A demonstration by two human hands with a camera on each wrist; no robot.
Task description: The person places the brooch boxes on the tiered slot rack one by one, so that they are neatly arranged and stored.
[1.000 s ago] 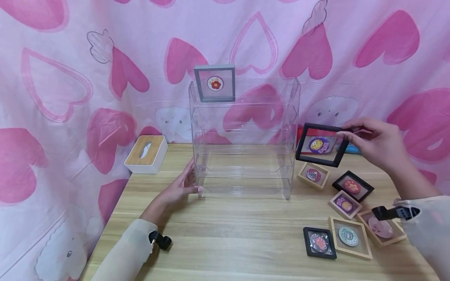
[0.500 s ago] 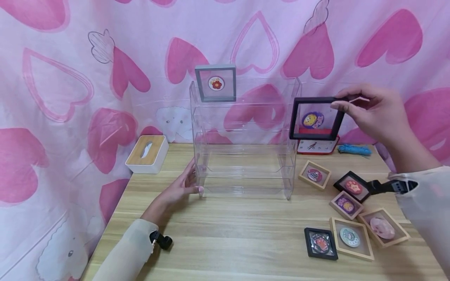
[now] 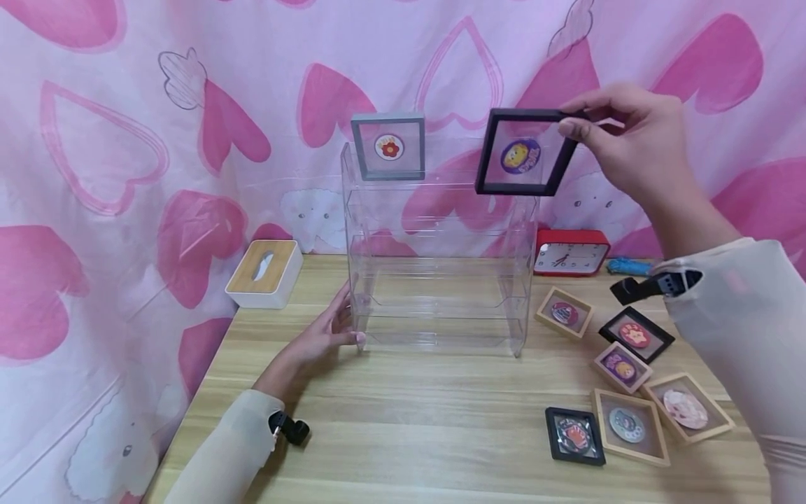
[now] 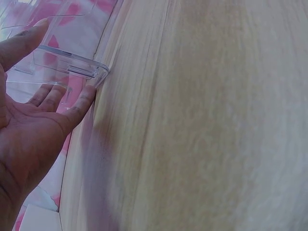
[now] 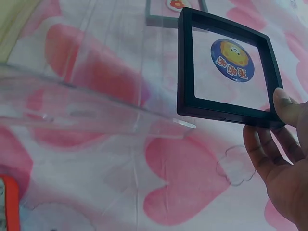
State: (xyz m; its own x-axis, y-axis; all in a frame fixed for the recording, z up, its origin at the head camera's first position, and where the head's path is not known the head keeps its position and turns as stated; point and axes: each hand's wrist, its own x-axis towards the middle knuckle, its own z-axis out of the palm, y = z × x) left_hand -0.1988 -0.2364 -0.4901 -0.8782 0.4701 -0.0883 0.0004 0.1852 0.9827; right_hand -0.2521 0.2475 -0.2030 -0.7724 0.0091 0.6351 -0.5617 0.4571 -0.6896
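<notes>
A clear tiered display rack [image 3: 434, 308] stands on the wooden table. My left hand [image 3: 324, 336] rests against the rack's lower left side, thumb at the front edge, the other fingers fairly straight along the side; the left wrist view shows its open palm [image 4: 33, 130]. My right hand [image 3: 636, 140] pinches a black square frame [image 3: 488, 154] by its upper right corner. This frame has a clear window with a purple and yellow badge [image 5: 232, 60] in it. It is held up, slightly tilted, overlapping the rack's top right. On the top tier at left stands a grey frame [image 3: 357, 150] with a red flower badge [image 3: 389, 148].
Several framed badges lie at the right, among them a black frame [image 3: 554, 437] and a light wooden frame [image 3: 630, 456]. Behind them stand a red clock [image 3: 571, 252] and a blue bundle [image 3: 628, 267]. A tissue box [image 3: 264, 274] sits at left, before a heart-patterned curtain [image 3: 252, 42].
My right hand has raised the black frame and carried it leftward to the rack's top right, uncovering the red clock. My left hand stays at the rack's side.
</notes>
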